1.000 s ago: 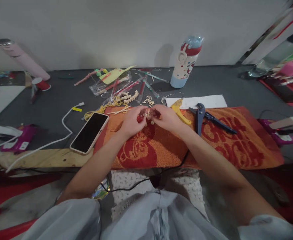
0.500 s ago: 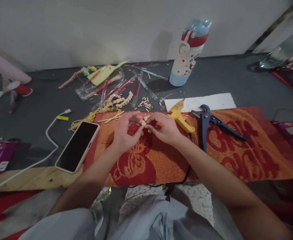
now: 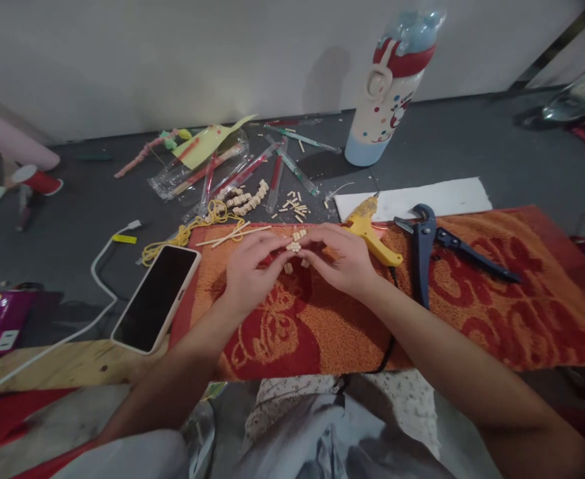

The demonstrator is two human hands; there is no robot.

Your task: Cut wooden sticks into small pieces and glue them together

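Note:
Between the fingertips of both hands is a small cluster of short wooden stick pieces [image 3: 293,247], its cut ends facing me like a flower. My left hand [image 3: 253,269] pinches it from the left, thumb below and fingers above. From the right, my right hand [image 3: 341,259] pinches the same cluster. More small wooden bundles [image 3: 299,235] show just behind and below the fingertips, over an orange and red towel [image 3: 347,326]. A yellow hot glue gun [image 3: 372,238] lies right beside my right hand.
Blue cutters [image 3: 424,249] lie on the towel at right. A phone [image 3: 156,299] and white cable [image 3: 103,253] are at left. Behind are yellow cord [image 3: 172,243], loose cut sticks [image 3: 296,207], wooden bundles [image 3: 252,199], plastic-wrapped tubes [image 3: 277,173], a white strip [image 3: 432,196] and a bottle [image 3: 389,100].
The view has shifted slightly, so the bottle and cutters sit further right. Both hands stay together on the cluster, which now shows more clearly between the fingertips.

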